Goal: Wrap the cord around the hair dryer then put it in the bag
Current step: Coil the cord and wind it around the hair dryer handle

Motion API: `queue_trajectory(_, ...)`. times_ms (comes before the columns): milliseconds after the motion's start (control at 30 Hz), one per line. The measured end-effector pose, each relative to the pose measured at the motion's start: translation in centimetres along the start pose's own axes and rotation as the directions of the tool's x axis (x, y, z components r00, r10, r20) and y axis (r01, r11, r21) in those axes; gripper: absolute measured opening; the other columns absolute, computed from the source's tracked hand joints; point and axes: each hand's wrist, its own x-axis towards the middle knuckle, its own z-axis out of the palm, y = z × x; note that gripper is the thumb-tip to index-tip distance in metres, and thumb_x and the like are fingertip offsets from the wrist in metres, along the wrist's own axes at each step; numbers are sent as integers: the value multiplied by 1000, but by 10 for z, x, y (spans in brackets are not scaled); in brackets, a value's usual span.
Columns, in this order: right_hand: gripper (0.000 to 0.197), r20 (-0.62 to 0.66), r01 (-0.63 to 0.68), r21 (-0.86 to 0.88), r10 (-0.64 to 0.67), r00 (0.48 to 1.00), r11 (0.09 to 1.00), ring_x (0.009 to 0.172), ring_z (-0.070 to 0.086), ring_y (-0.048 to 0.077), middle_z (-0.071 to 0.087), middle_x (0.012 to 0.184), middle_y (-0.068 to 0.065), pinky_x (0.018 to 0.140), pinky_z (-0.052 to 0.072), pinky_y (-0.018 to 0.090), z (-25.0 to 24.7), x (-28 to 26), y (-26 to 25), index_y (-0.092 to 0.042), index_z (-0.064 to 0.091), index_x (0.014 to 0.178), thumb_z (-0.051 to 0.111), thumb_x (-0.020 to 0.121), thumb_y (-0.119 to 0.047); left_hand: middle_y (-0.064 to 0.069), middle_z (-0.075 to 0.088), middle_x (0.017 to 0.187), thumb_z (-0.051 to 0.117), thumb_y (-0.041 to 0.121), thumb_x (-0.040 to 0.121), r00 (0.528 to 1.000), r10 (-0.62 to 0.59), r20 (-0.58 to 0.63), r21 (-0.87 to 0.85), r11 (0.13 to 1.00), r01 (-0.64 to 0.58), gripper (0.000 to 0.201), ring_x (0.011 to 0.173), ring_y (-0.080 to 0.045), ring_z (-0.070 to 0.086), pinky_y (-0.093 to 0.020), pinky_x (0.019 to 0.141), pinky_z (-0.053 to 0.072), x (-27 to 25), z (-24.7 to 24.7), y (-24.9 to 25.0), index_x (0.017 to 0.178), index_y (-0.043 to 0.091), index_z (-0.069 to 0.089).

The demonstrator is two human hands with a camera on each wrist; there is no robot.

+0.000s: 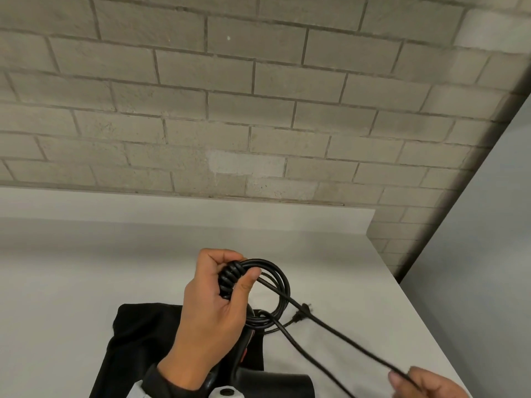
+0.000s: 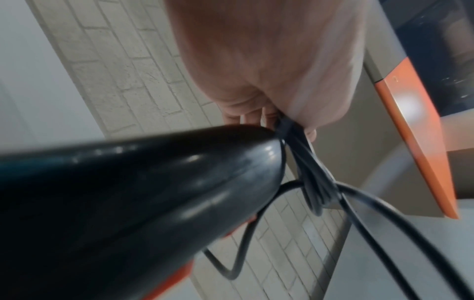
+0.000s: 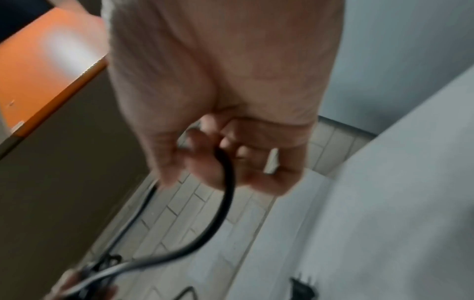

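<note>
Step in hand: wrapping, judged about midway; several turns are on, a long run of cord is free, and nothing has gone into the bag.

Hair dryer: glossy black plastic hair dryer with red-orange accents (image 1: 250, 351), held above the table, handle end up; its barrel fills the lower left of the left wrist view.

Cord: thin black rubber power cord (image 1: 275, 285), wound in tight coils at the handle end and in a few looser round loops beside them; 2 strands run down and right from the loops.

Left hand: the person's left hand (image 1: 218, 308) is curled round the handle and coils, thumb pressed on the cord where it leaves the coils.

Right hand: the person's right hand (image 1: 422, 383), at the lower right edge of the head view, has its fingers curled round the free strand, which is drawn fairly straight from the coils.

Bag: flat black fabric drawstring bag (image 1: 143, 340), lying on the table under the dryer; its knotted drawstring ends (image 1: 301, 311) lie just beside it.

Table: white matt table (image 1: 86, 268), set against a grey brick wall (image 1: 258, 110).

Plug: a dark shape on the table in the right wrist view may be the plug; too blurred to confirm.

Next move calls for: carrying the free strand round the handle again under light tension, thumb pinning each turn so the loose loops do not spring off.
</note>
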Motion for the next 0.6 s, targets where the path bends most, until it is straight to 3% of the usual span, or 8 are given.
queue_trajectory(67, 21, 78, 264, -51, -260, 962, 963, 58, 58, 19, 55, 57, 4, 82, 52, 31, -2, 10, 21, -7, 42, 73, 52, 91, -10, 13, 67, 82, 66, 33, 79, 1000, -6, 17, 1, 1000, 6, 24, 65, -7, 65, -13, 57, 49, 0, 0, 0, 96, 30, 50)
queue_trajectory(133, 26, -141, 283, -57, -288, 947, 957, 78, 58, 19, 44, 77, 7, 92, 37, 35, 8, -3, 12, -11, 32, 86, 12, 103, -11, 12, 68, 82, 66, 33, 79, 1000, -16, 10, -2, 1000, 16, 24, 65, -7, 65, -16, 57, 50, -1, 0, -1, 97, 30, 50)
queue_trajectory(200, 33, -9, 282, -226, -291, 957, 932, 44, 49, 4, 34, 53, 1, 63, 40, 29, -16, -1, 12, -11, 41, 69, 33, 101, -11, 12, 68, 83, 66, 33, 79, 1000, -18, -7, -5, 1000, 18, 24, 64, -8, 66, -17, 56, 52, -1, -2, -3, 97, 30, 50)
queue_trajectory(300, 55, -126, 337, -8, -335, 934, 942, 27, 29, 20, 34, 31, 3, 41, 41, 17, 13, -4, -8, -7, 36, 40, 90, 52, -11, 13, 68, 85, 66, 31, 78, 1000, -24, 10, -14, 1000, 24, 24, 66, -8, 66, -12, 55, 49, -2, -2, -2, 97, 29, 51)
queue_trajectory(400, 39, -276, 378, 53, -350, 895, 924, 23, 36, 18, 54, 41, 19, 37, 39, 12, 0, 7, 4, 0, 40, 58, 75, 73, -5, 8, 70, 86, 66, 29, 80, 999, -28, 36, -27, 999, 29, 24, 67, -8, 68, -14, 57, 51, -3, -1, -2, 98, 27, 50)
queue_trajectory(467, 26, -283, 496, 121, -449, 848, 860, 28, 47, 20, 43, 34, 4, 37, 46, 21, -4, 6, 1, 11, 42, 79, 65, 79, -2, 2, 72, 80, 65, 28, 81, 998, -52, 39, -50, 997, 54, 23, 64, -10, 69, -18, 58, 54, -2, -1, -3, 98, 28, 49)
queue_trajectory(567, 50, -369, 268, -136, -299, 880, 954, 35, 54, 17, 53, 51, 16, 35, 47, 17, -6, -5, 9, 0, 48, 93, 65, 55, 27, -5, 71, 73, 63, 28, 82, 997, -68, 22, -68, 995, 70, 21, 58, -13, 69, -21, 55, 54, 0, -2, -3, 96, 32, 48)
queue_trajectory(600, 40, -403, 290, -168, -334, 852, 942, 46, 59, 20, 57, 63, 20, 38, 48, 15, -5, -6, 10, -4, 51, 92, 70, 65, 20, -6, 70, 73, 63, 28, 82, 997, -70, 17, -77, 995, 71, 21, 58, -14, 69, -21, 54, 54, 0, -1, -2, 95, 35, 48)
